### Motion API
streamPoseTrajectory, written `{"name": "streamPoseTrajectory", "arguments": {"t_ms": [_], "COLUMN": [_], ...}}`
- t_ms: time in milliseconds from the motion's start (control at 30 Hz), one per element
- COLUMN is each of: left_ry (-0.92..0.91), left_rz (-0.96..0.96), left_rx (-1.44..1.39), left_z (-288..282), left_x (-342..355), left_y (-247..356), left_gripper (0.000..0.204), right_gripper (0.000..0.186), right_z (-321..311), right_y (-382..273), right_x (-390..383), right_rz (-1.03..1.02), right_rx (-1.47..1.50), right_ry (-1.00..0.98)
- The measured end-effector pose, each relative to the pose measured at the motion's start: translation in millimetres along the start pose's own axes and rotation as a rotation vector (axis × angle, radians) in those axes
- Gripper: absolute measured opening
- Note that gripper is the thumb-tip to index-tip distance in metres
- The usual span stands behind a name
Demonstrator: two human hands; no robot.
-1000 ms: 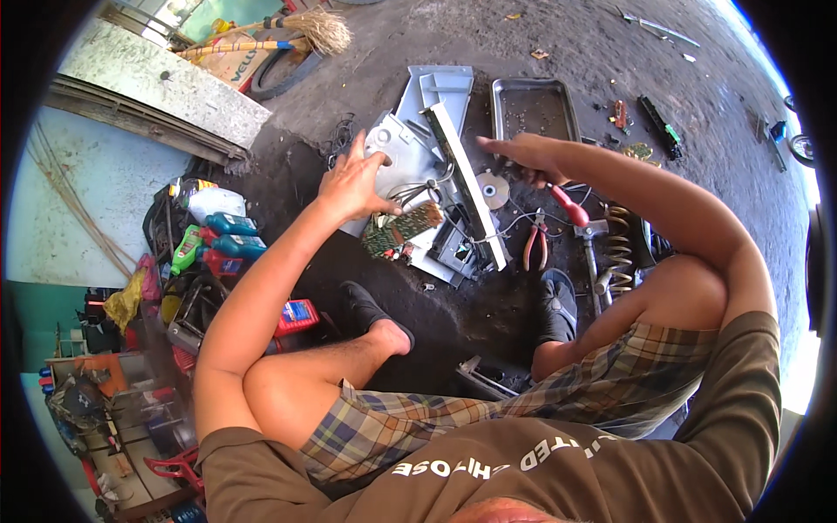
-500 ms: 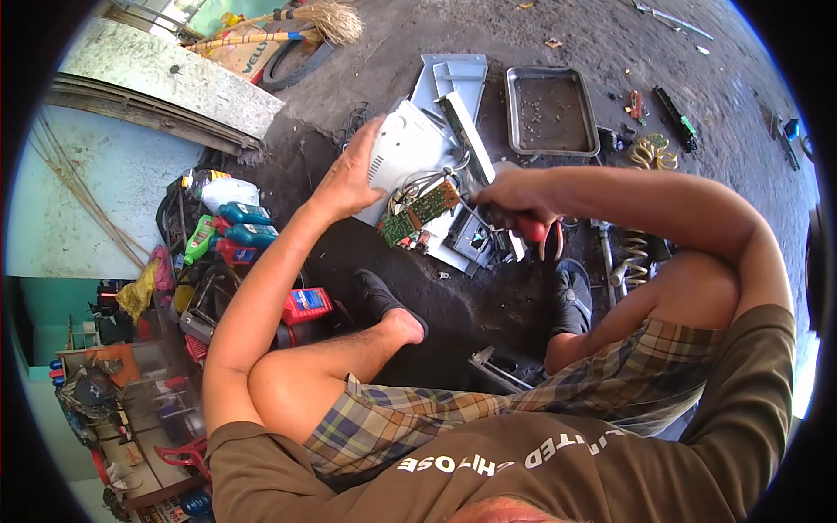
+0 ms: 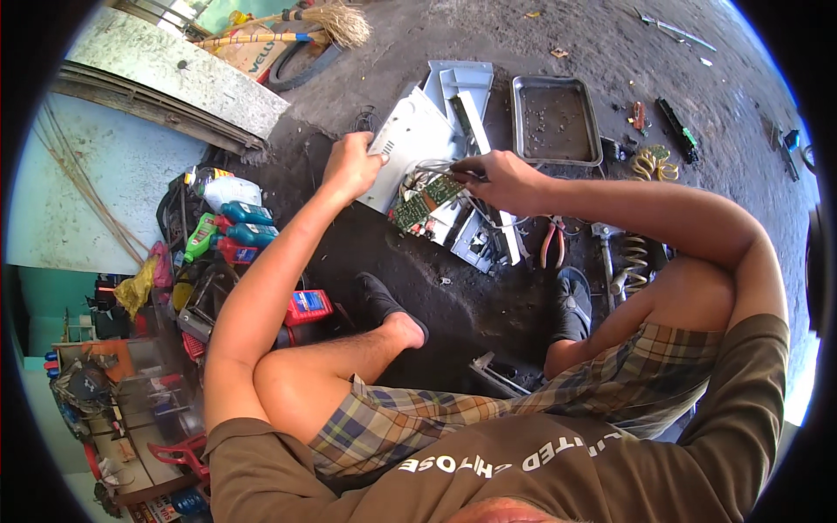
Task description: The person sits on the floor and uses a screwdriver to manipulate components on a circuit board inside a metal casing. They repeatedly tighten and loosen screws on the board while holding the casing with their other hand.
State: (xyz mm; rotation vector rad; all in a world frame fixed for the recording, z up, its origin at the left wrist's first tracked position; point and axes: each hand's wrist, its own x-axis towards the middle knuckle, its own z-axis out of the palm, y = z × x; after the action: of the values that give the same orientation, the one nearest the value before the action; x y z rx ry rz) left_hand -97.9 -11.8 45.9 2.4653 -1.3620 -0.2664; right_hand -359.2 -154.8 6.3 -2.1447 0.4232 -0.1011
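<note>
A white plastic casing (image 3: 422, 124) with vent slots lies tilted on the dark ground in front of me. My left hand (image 3: 353, 166) is closed on its left edge, the thumb near the slots. At the casing's near side sits a green and brown circuit board (image 3: 420, 207), with grey wires (image 3: 432, 166) bunched above it. My right hand (image 3: 501, 181) pinches the board's upper right corner, close to those wires; the fingertips are partly hidden. A dark boxy part (image 3: 473, 242) rests beside the board. Pliers with red handles (image 3: 552, 242) lie on the ground just right of these parts.
A metal tray (image 3: 558, 122) holding small bits stands beyond my right hand. Coil springs (image 3: 635, 257) and a metal rod lie near my right foot. Bottles (image 3: 244, 224) crowd the left side, and a straw broom (image 3: 336, 24) lies at the far left.
My right hand has let go of the pliers and moved up and left to the circuit board. The left hand's fingers have drawn in tighter on the casing's edge.
</note>
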Motion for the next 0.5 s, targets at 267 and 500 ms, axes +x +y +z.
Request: {"name": "streamPoseTrajectory", "arguments": {"t_ms": [267, 500], "left_ry": [-0.050, -0.087], "left_rz": [0.198, 0.159], "left_rx": [0.232, 0.208], "left_z": [9, 5], "left_x": [2, 1], "left_y": [21, 26], "left_gripper": [0.050, 0.055], "right_gripper": [0.039, 0.040], "right_z": [13, 8], "right_y": [3, -32], "right_x": [-9, -12], "right_rz": [-0.093, 0.082], "right_rx": [-0.083, -0.119], "right_ry": [0.022, -0.085]}}
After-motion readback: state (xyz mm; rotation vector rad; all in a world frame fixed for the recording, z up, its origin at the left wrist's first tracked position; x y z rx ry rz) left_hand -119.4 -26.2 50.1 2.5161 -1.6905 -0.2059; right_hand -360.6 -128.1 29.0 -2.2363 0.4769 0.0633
